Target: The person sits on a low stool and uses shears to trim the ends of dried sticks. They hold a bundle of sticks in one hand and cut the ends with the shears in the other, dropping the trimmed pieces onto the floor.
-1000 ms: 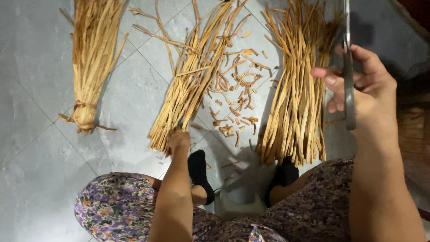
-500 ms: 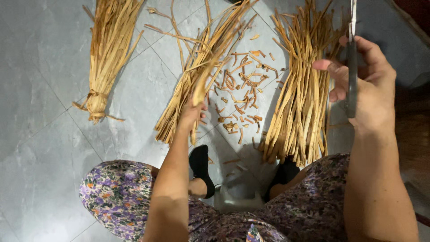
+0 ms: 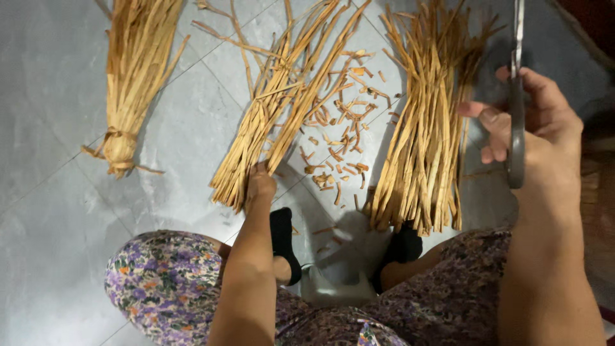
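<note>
One straw pile (image 3: 269, 122) under left hand (image 3: 259, 186)

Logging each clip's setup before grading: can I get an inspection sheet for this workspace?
Surface: grey tiled floor.
Job's things: middle bundle of straw strips; scissors.
Clutter: short cut scraps; tied bundle at left; loose bundle at right.
Grippers: left hand on the middle bundle's lower end; right hand holds the scissors upright.
Cables: nothing seen.
Surroundings: person's floral clothing, dark footwear.
</note>
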